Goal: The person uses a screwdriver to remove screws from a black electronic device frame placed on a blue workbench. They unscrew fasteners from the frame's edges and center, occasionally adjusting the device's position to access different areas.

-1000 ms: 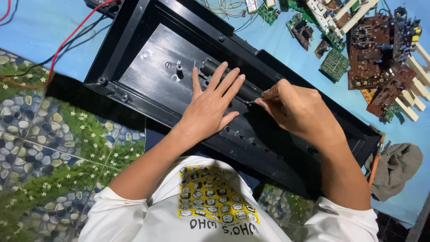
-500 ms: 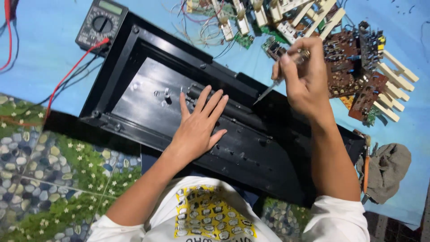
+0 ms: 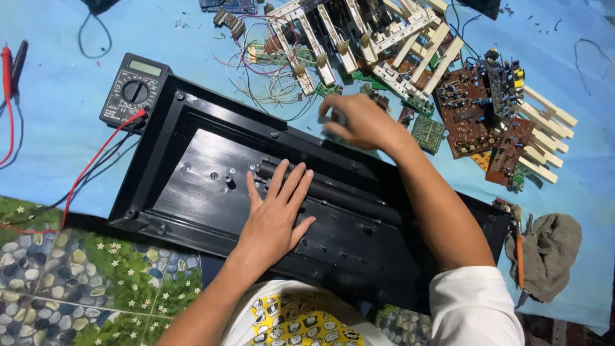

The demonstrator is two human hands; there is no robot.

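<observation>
Your left hand (image 3: 277, 214) lies flat, fingers spread wide, on the black casing (image 3: 192, 186); right hand (image 3: 359, 122) hovers past its far edge, grip blurred, can't tell; circuit boards (image 3: 477, 109) crowd right.

L hand (image 3: 277, 214): flat, palm down, fingers spread, pointing away from body | L forearm: bare, runs up from lower left, wrist straight | R hand (image 3: 356, 122): stretched far fwd, blurred, fingers curled downward, grip unclear | R arm: nearly full extension, white short sleeve at shoulder, elbow slightly bent
</observation>
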